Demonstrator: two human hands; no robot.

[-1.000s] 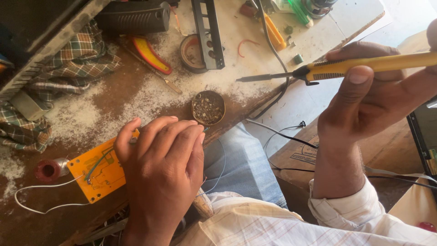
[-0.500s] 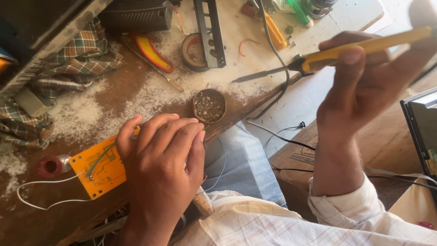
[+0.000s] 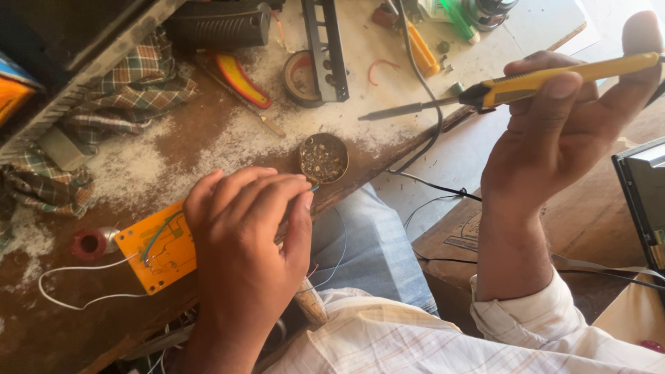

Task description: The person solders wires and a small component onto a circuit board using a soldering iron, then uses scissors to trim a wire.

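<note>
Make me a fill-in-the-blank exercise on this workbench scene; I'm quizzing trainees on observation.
1. The right hand holds a soldering iron with a ____ handle.
2. The left hand rests on an ____ circuit board.
3. The small round tin stands between the left hand and the iron's ____.
4. A ____ wire loops from the board across the wooden table.

Missing words: yellow; orange; tip; white

Orange circuit board (image 3: 161, 251), yellow-handled soldering iron (image 3: 512, 86), green-and-red checked cloth (image 3: 128, 90)
</note>
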